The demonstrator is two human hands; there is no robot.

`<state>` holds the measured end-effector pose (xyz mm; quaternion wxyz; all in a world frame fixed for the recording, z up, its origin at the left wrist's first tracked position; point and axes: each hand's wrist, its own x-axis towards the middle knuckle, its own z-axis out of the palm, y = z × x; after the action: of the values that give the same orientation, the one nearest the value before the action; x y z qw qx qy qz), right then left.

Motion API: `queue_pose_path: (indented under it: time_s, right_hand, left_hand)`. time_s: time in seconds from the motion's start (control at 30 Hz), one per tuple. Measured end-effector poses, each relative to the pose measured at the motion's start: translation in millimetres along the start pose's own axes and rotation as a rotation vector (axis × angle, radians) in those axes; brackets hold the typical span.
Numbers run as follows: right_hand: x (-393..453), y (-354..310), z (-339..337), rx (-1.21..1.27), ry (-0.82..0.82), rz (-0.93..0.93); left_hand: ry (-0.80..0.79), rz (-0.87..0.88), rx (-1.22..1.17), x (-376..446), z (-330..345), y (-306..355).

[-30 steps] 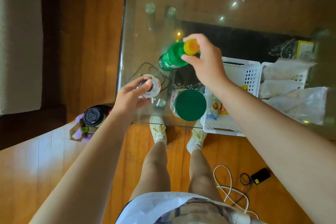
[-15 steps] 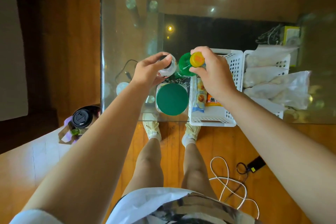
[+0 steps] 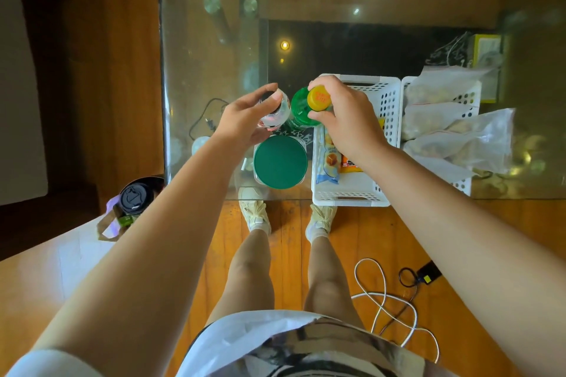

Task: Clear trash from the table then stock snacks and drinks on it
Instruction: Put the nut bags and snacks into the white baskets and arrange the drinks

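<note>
- Over the glass bench point(image 3: 196, 40), near its front edge: right hand point(image 3: 343, 119) pinches the yellow cap point(image 3: 319, 98) of a green bottle point(image 3: 298, 110), fingers curled round the cap
- left hand point(image 3: 242, 122) curled round a clear bottle point(image 3: 277, 112), thumb and fingertips at its top; cannot tell how firm the grip is
- both bottles upright, just beside each other, touching or nearly so
- round container with green lid point(image 3: 280, 161) right in front of the bottles, at the bench's front edge
- white basket point(image 3: 349, 193) just right of the bottles, snack packets point(image 3: 330, 159) lying in it
- second white basket point(image 3: 465, 184) beside the first, clear plastic bags point(image 3: 459, 138) piled in and over it
- on the floor left of the bench: bag point(image 3: 107, 226) holding a cup with black lid point(image 3: 136, 197)
- white cable point(image 3: 389, 309) and black charger point(image 3: 428, 274) on the floor, right of the person's legs
</note>
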<state>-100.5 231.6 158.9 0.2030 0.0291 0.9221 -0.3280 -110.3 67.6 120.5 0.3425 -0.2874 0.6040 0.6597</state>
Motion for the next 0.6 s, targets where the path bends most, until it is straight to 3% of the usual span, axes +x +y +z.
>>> queue_pose_path:
  time_s: [0.2,0.33,0.47,0.6]
  right_hand:
    - [-0.1,0.5,1.1,0.011,0.005,-0.004]
    - [0.6,1.9,1.7,0.01,0.011,-0.003]
    - [1.8,3.5,2.5,0.001,0.01,-0.01]
    - [1.7,4.2,3.0,0.011,0.007,-0.007]
  left_hand:
    - [-0.024,0.004,0.044,1.2,-17.2,-30.4]
    - [-0.005,-0.268,0.238,-5.9,-11.5,-68.4]
    - [-0.031,-0.257,0.048,-4.6,0.5,-80.9]
    - [-0.005,-0.232,0.006,-2.2,8.9,-73.5]
